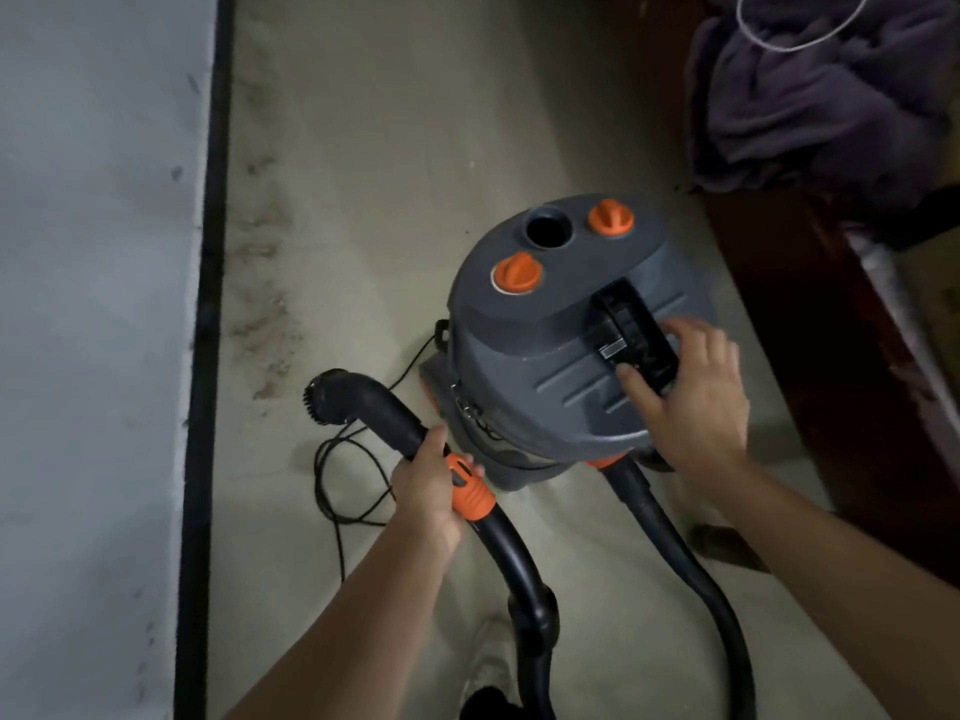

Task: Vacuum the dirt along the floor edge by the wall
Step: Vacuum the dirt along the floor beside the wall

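A: Entry: where does the dirt (pixel 260 314) lie relative to the grip?

B: Forward and to the left of the left hand (pixel 431 485); a patchy brown band on the floor, just beside the black skirting (pixel 208 304) at the foot of the wall (pixel 93 304); its long axis runs along the wall, away from the person.

A: State of the hands?

B: Left hand clamped round the curved black wand (pixel 384 407), just ahead of the orange collar (pixel 470 491); the brush nozzle (pixel 324 394) is near the closest end of the band but not on it. Right hand (pixel 696 392) lies on the black handle (pixel 631 330) on top of the vacuum (pixel 545 356); blur hides whether it pinches or only presses, so I cannot tell.

A: Nearer hand?

B: The left, by a wide margin; judgement: the nozzle must swing left to the skirting, then travel forward along the band.

A: Counts?

B: One vacuum; one hose (pixel 675 537); one nozzle; two orange knobs (pixel 517 272); one open port (pixel 548 231); one cord (pixel 353 475), looped on the floor beneath the wand; one dirt band, in several patches.
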The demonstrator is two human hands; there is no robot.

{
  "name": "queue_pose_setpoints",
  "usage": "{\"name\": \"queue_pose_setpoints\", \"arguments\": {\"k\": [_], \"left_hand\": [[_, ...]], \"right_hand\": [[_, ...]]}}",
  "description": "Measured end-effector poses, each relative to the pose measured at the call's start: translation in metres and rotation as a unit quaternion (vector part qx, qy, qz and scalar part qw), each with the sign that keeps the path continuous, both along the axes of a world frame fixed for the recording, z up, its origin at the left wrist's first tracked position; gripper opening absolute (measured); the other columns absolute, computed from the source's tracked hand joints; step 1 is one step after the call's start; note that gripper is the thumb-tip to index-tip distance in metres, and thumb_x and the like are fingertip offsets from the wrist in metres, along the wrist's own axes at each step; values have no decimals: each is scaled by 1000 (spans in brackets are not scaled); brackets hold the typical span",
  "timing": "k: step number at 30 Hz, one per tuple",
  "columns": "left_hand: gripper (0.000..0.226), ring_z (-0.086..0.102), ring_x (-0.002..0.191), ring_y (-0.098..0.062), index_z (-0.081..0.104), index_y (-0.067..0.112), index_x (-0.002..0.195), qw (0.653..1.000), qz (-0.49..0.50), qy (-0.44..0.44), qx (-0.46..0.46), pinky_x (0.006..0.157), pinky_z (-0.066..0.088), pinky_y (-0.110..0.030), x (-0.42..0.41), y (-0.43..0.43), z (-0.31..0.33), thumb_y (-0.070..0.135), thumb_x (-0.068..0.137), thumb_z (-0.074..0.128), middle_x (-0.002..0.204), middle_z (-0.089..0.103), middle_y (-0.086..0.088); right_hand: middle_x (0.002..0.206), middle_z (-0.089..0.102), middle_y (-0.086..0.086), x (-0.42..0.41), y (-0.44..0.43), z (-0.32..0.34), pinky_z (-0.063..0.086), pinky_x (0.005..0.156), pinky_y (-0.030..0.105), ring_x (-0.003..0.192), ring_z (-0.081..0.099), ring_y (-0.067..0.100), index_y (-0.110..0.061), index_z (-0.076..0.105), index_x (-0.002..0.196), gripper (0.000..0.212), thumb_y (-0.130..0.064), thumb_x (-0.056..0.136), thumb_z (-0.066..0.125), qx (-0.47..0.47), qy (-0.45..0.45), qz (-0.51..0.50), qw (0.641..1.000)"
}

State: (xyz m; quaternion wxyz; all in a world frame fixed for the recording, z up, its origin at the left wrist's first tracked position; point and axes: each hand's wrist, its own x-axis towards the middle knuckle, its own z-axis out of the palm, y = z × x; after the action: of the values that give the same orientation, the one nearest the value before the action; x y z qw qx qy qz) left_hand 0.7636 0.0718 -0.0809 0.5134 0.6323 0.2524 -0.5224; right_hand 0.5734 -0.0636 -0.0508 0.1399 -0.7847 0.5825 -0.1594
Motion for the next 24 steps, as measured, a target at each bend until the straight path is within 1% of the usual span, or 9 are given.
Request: {"name": "queue_pose_setpoints", "arguments": {"k": [1,3,6,10,14,18,20,22,24], "left_hand": [[25,57,56,-21,57,10,96,1000,-13,-5,-2,60,52,-35,-2,-8,0,33,90,65,66,55,-7],[25,59,58,-20,59,10,89,999,-26,-24,-5,58,53,-33,-5,-23,-2,34,89,67,70,58,-5],[24,65,58,-18,63,10,93,998,-44,-43,-28,53,53,-30,-6,-49,1,33,89,68,73,65,-3],[26,69,77,-23,63,7,109,997,-38,-57,-25,63,54,-31,1,-94,5,26,91,66,97,71,-9],[23,62,67,-18,62,2,99,995,-59,-83,2,54,52,-27,17,-133,2,21,89,69,84,67,-6],[22,49,51,-17,53,5,89,991,-75,-112,10,61,48,-33,42,-178,-2,20,88,69,61,52,-1],[27,63,65,-30,56,0,98,990,-63,-124,17,68,53,-40,59,-205,-3,20,87,71,81,66,-11],[40,65,97,-43,56,-5,110,990,-51,-133,24,85,55,-49,77,-233,-4,22,86,72,110,66,-24],[42,63,103,-41,55,-1,113,987,-59,-149,23,90,53,-49,91,-260,-7,27,85,72,112,66,-22]], "right_hand": [[133,50,7,5,-15,-3,47,88,46,121,47,27,-18,45,135,60,-51,88,63,43,9,-19,999],[127,56,11,16,-33,-13,46,74,42,108,58,35,-16,44,128,58,-59,90,54,113,55,-43,991],[99,66,16,22,-41,-30,39,61,38,80,64,40,-13,45,111,51,-60,91,49,77,126,-71,986],[90,69,16,30,-62,-32,37,59,36,72,66,40,-14,49,114,50,-56,89,56,54,137,-77,986],[94,69,14,49,-113,-30,36,59,36,75,67,39,-14,50,112,48,-52,87,62,55,165,-38,984],[103,67,12,79,-170,-30,45,62,40,82,68,39,-11,52,113,48,-50,86,62,42,174,11,984],[103,66,14,99,-199,-30,46,62,41,81,67,39,-8,53,115,49,-48,87,63,39,166,24,985],[101,66,15,117,-226,-29,44,61,40,80,67,39,-7,53,115,49,-46,88,63,33,160,29,986],[102,66,13,133,-252,-31,45,63,40,82,67,39,-8,51,116,49,-49,89,60,32,165,19,986]]}}
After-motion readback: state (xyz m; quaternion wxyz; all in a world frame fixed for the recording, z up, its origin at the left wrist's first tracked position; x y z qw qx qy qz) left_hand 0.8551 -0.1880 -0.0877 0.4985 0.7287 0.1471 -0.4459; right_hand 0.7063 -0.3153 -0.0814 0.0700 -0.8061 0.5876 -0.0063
